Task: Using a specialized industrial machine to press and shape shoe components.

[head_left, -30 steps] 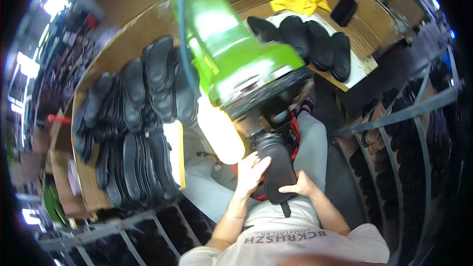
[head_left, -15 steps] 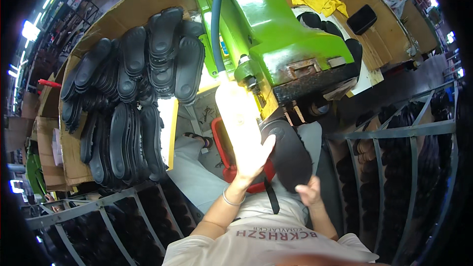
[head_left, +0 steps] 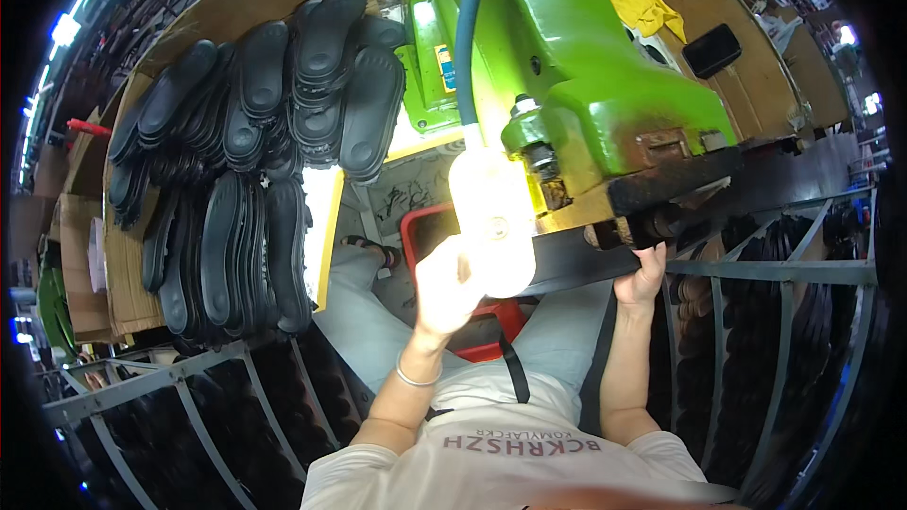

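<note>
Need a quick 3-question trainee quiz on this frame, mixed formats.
1. True or false: the right hand is up against the dark bar under the green machine.
2. Multiple choice: where are the black shoe soles stacked? A) on the person's right B) on the person's left C) on the person's lap
3. Fill in: the left hand is raised close to the bright ____ hanging below the machine.

Key: 1 true; 2 B; 3 lamp. The glare hides whether the left hand has a grip on anything.
</note>
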Demonstrator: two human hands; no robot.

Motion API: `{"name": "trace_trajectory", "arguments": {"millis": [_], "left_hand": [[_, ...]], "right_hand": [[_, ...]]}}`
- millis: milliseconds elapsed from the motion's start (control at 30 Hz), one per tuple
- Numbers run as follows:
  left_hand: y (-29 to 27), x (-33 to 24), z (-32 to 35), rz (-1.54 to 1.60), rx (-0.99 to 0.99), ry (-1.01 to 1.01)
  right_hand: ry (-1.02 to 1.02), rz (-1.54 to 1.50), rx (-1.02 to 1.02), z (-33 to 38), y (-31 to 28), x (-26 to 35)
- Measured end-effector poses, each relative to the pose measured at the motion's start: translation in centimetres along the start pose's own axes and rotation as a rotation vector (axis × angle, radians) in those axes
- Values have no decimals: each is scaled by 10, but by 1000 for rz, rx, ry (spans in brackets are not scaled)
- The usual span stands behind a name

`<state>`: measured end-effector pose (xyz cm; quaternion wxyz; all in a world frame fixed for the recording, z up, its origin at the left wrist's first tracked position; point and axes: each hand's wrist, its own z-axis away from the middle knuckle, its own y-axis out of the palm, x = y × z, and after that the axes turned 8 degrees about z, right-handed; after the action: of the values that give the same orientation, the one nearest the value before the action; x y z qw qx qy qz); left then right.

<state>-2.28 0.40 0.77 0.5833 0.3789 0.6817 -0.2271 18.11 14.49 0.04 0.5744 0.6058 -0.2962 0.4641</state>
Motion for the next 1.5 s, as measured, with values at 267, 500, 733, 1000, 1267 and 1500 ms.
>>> {"name": "trace_trajectory", "arguments": {"millis": [267,500,733,1000,1267,1500], "left_hand": [[-67,6,42,262,-154,-319],[-87,18,79,217,203,-576],[3,5,-13,-172,332,14],[23,-2,-16,-203,305,-99],[8,11,12,-5,26,-146],[24,14,-16,-632,282,385]], "right_hand": [[91,35,173,17,37,-38],[47,169,331,11,64,-44],[47,154,282,17,77,-28],[-81,137,136,24,57,-31],[-148,213,308,22,73,-46],[-122,177,135,38,56,-42]]}}
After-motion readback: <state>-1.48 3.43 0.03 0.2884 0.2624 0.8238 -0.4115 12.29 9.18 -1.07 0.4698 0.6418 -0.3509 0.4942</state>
